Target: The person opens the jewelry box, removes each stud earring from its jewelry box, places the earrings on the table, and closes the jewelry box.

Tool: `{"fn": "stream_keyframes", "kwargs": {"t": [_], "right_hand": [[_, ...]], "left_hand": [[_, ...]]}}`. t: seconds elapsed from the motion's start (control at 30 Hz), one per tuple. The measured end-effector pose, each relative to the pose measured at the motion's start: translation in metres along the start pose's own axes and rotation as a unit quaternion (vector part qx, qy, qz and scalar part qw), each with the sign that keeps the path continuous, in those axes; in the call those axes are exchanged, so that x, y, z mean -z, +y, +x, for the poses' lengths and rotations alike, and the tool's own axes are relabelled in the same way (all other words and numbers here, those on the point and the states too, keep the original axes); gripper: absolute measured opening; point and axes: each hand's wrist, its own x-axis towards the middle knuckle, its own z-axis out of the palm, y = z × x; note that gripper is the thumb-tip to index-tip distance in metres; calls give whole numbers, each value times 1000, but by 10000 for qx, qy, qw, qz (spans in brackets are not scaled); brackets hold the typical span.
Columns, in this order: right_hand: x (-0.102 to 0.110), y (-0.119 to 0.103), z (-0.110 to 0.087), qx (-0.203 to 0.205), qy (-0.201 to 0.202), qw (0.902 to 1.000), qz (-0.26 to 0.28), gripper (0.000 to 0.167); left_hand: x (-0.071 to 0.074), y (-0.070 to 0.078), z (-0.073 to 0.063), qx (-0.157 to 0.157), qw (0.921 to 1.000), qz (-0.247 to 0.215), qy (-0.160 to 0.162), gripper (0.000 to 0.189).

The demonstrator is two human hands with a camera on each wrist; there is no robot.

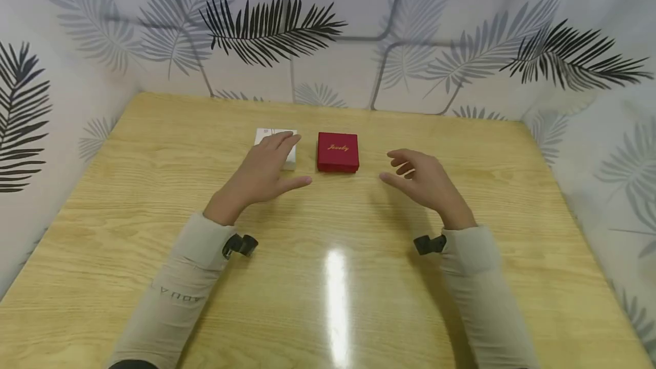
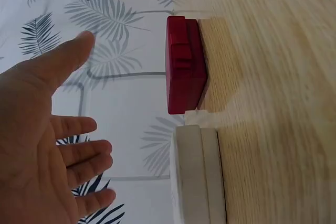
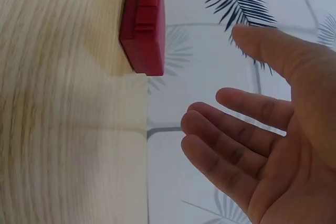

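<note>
A red jewelry box [image 1: 337,152] with gold lettering on its lid sits toward the back of the table; the left wrist view shows a bow on its front side [image 2: 182,56]. Just left of it lies a white box [image 1: 289,163], partly covered in the head view by my left hand [image 1: 263,169]. That hand hovers over the white box [image 2: 191,177], thumb spread from the fingers, holding nothing. To the right of the red box [image 3: 144,30], my right hand [image 1: 422,178] hangs above the table with loosely bent fingers and an empty palm.
The wooden table [image 1: 287,289] runs back to a leaf-patterned curtain [image 1: 348,73], which also borders both sides. Small black cameras sit at the left wrist [image 1: 241,245] and the right wrist [image 1: 429,244]. A bright light reflection crosses the tabletop near the front.
</note>
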Motion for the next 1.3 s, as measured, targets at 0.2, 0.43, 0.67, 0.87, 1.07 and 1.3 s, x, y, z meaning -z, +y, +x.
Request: {"fn": "stream_keyframes", "kwargs": {"t": [0.2, 0.43, 0.67, 0.87, 1.07, 1.3], "right_hand": [[-5, 0, 15, -248, 64, 9996, 122, 50], [-10, -5, 30, -316, -116, 9991, 255, 48], [-20, -8, 40, -299, -200, 9990, 255, 47], [-22, -11, 49, -366, -181, 9988, 285, 45], [-25, -7, 58, -364, -277, 9985, 297, 44], [-29, -10, 62, -398, -259, 9984, 307, 48]], "left_hand": [[-6, 4, 20, 345, 9905, -1323, -140, 81], [-17, 17, 36, 1023, 9767, -1886, -71, 83], [-28, 21, 49, 1055, 9767, -1852, -231, 81], [-32, 22, 56, 965, 9783, -1829, -121, 79], [-34, 21, 62, 1087, 9799, -1668, -81, 87], [-37, 24, 68, 1120, 9829, -1456, -146, 87]]}}
